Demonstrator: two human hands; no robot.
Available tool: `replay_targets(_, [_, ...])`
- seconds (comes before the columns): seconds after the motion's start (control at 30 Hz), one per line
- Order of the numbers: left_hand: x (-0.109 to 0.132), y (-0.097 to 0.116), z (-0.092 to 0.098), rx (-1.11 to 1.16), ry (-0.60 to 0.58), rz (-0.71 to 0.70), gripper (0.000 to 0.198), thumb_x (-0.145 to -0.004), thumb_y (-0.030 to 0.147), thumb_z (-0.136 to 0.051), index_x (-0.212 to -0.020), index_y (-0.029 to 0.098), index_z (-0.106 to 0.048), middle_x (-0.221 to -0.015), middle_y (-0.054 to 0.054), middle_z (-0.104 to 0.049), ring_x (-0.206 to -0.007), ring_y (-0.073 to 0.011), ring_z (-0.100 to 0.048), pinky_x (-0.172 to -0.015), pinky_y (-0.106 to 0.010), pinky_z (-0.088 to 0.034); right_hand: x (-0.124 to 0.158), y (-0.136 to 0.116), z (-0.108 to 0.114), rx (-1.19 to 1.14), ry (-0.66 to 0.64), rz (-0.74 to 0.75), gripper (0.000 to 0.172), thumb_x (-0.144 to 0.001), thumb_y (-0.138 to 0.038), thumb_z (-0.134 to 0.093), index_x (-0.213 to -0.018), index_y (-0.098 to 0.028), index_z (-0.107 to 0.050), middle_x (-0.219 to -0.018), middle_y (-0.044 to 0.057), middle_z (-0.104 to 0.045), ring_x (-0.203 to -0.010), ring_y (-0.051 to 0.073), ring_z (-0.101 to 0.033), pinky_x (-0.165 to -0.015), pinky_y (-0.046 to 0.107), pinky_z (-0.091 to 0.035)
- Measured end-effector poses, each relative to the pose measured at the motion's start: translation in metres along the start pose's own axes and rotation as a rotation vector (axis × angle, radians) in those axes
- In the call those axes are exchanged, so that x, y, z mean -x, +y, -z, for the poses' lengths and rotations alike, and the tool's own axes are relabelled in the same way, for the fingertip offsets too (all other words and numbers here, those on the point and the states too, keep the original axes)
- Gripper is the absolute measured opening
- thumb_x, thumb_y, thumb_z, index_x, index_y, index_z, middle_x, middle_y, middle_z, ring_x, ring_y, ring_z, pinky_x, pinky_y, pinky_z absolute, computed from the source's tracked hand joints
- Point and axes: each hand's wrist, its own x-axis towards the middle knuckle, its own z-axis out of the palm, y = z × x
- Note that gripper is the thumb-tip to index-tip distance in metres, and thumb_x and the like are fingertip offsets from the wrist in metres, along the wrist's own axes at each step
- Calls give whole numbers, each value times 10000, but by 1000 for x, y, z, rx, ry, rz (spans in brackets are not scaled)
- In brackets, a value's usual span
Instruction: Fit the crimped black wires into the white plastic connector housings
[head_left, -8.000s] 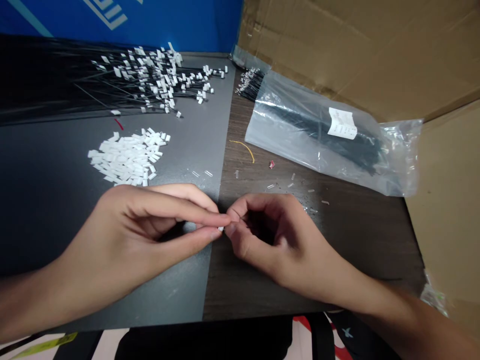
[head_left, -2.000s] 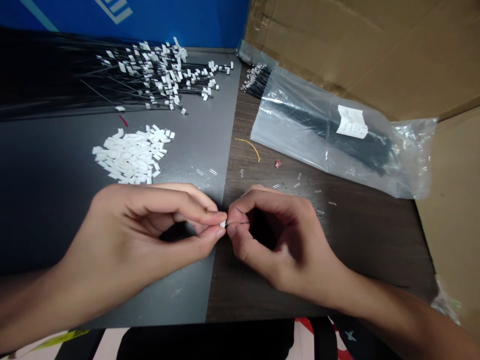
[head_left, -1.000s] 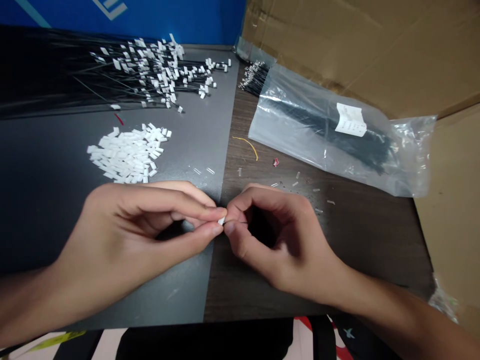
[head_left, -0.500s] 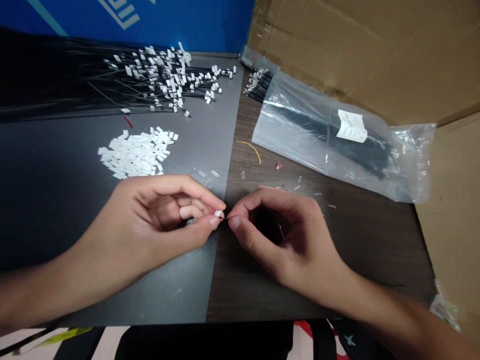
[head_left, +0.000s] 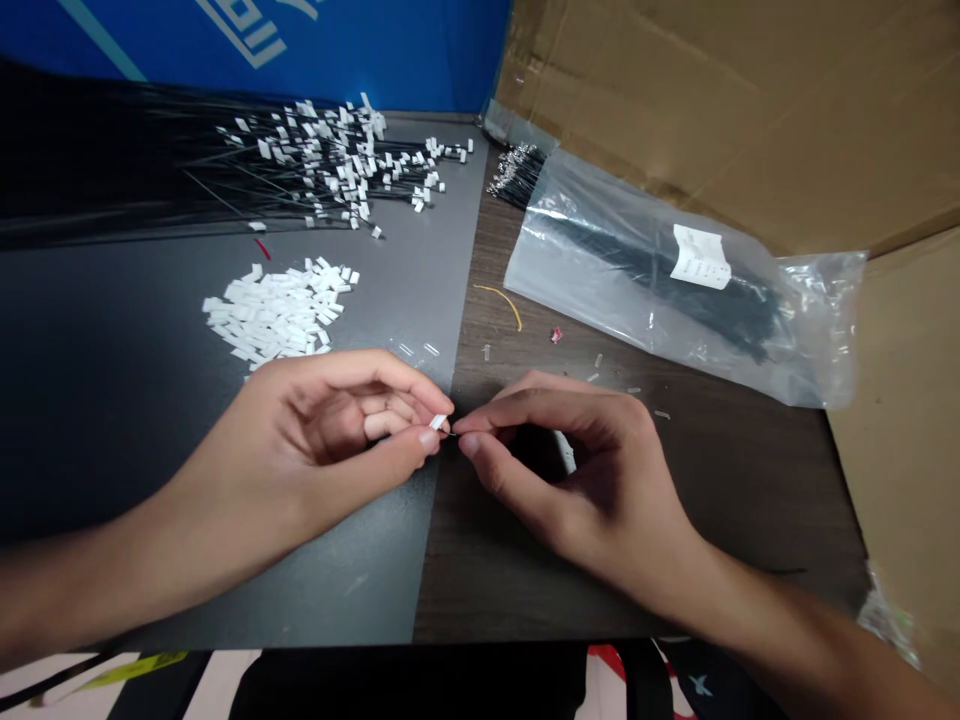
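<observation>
Between thumb and forefinger, my left hand [head_left: 352, 430] pinches a small white connector housing [head_left: 438, 422]. My right hand [head_left: 555, 450] faces it, its thumb and forefinger closed on a thin dark wire [head_left: 451, 433] whose end meets the housing; how far in it sits I cannot tell. The rest of the wire is mostly hidden by the right hand. Just beyond my left hand lies a pile of loose white housings [head_left: 281, 310]. Farther back, many black wires with white housings on their ends [head_left: 349, 165] lie in a bundle.
A clear plastic bag [head_left: 630, 290] of black wires with bare metal ends lies at the back right. Cardboard [head_left: 720, 110] and a blue box [head_left: 390, 50] wall in the back. A yellow wire scrap [head_left: 502, 298], a red scrap [head_left: 556, 334] and clear bits dot the wood-grain table [head_left: 720, 480].
The white housing has tilted slightly and shows more of itself between my left fingertips. Both hands keep their pinch at nearly the same spot; the view has shifted a little.
</observation>
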Motion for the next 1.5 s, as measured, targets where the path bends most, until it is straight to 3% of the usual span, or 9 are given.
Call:
replay_targets(0.2, [0,-4,2,13,-18,28,26,-848,302,-946,-859,317,-964,-640,9,-716,-604,-160,-667,-559,-196,-542,0,-3,1,-32,-34,-69,136,-1032,-112,-885,-1031,-199,-990,-946,28,-959,-782,143,-866,-729,228,-655])
replay_targets(0.43, [-1,-3,4,14,-29,14,88,-851,277,-948,-905,335,-985,-749,5,-865,-695,-162,-792,-629,-157,-612,-5,-7,5,-182,-104,-219,136,-1033,-127,-908,-977,-236,-968,-960,12,-982,-854,176,-956,-795,213,-730])
replay_targets(0.63, [3,-4,-2,31,-27,-24,82,-877,236,-902,-907,300,-944,-793,22,-888,-680,-153,-807,-652,-163,-641,2,-10,2,-21,-128,-164,107,-1050,-149,-853,-1106,-196,-931,-881,5,-948,-765,181,-925,-664,212,-674])
replay_targets(0.77, [5,-2,-5,84,-50,-22,104,-896,206,-895,-906,299,-938,-811,12,-905,-697,-175,-844,-668,-194,-663,6,-12,1,-2,-176,-138,103,-1074,-139,-803,-1075,-205,-882,-872,6,-933,-746,181,-909,-645,223,-646])
replay_targets(1.0, [9,-2,-3,85,-50,-1,120,-897,224,-904,-919,324,-967,-763,17,-900,-689,-168,-835,-634,-174,-637,-2,-10,2,-296,-237,-368,102,-1042,-181,-856,-961,-214,-804,-863,32,-922,-759,178,-863,-681,244,-652])
replay_targets(1.13, [8,-2,-1,69,-47,-13,111,-899,234,-905,-920,316,-977,-772,8,-901,-674,-161,-813,-613,-169,-619,-5,-9,0,-375,-196,-347,148,-990,-162,-929,-886,-201,-831,-857,20,-872,-778,153,-798,-745,230,-653])
replay_targets(1.23, [8,-3,-2,34,-9,-49,99,-897,242,-914,-928,309,-980,-828,1,-917,-708,-165,-828,-642,-167,-644,-5,-10,0,-293,-154,-328,136,-970,-134,-915,-870,-188,-841,-817,8,-828,-730,135,-741,-674,197,-607])
replay_targets(1.4, [9,-6,-6,21,41,-84,146,-896,192,-908,-912,329,-958,-918,40,-933,-858,-167,-910,-835,-148,-712,-5,-14,1,-160,-113,-289,149,-989,-146,-833,-844,-179,-828,-755,10,-812,-659,129,-723,-599,188,-576])
replay_targets(1.5, [10,-5,-8,11,45,-85,117,-902,212,-920,-922,323,-954,-913,31,-926,-839,-172,-894,-806,-157,-705,-5,-14,0,-156,-113,-297,139,-951,-134,-848,-825,-186,-826,-745,7,-808,-644,131,-715,-588,193,-579])
